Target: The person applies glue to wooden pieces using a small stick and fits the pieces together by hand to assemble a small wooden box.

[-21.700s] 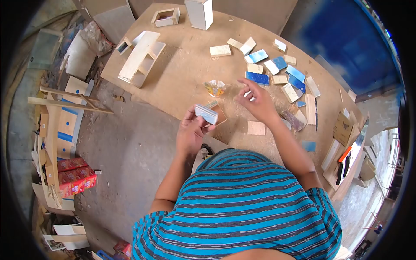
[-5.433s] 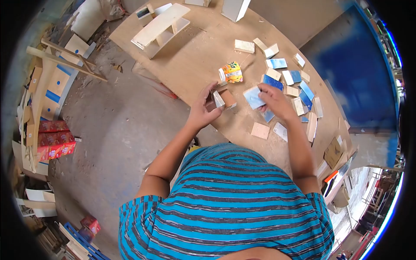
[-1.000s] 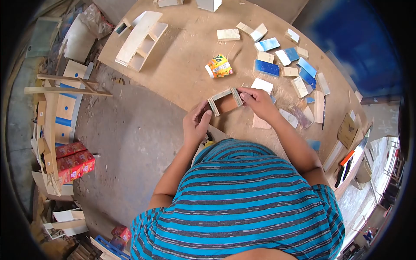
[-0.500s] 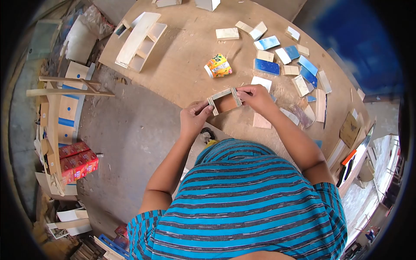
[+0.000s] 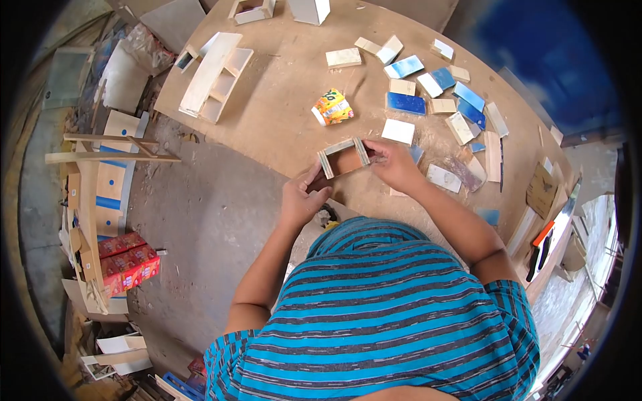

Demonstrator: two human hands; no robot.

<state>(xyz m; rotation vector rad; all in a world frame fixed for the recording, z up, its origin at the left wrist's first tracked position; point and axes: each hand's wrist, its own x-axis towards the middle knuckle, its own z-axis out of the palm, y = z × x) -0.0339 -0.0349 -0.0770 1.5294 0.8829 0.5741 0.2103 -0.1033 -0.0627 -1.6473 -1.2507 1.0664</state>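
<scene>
A small three-sided wooden box [image 5: 346,160], with pale raw edges and a brown inner face, is at the near edge of the table. My left hand [image 5: 302,199] is at its left end; the thumb stands off from the box, and the index finger reaches along its side. At the right end, the fingers of my right hand [image 5: 396,166] are bent against the box's wall, partly hidden from above. Just beyond the box lie a yellow printed cup [image 5: 332,107] and a white block [image 5: 398,131].
Several wood blocks, some with a blue face [image 5: 406,103], are scattered over the right of the table [image 5: 281,100]. A wooden shelf piece [image 5: 212,77] lies at the far left. Red packs [image 5: 130,264] are by the floor at left. An orange-handled tool [image 5: 543,234] lies at right.
My left thumb has come off the box and the left fingers have spread. My right hand remains at the box's right end. The view has shifted slightly.
</scene>
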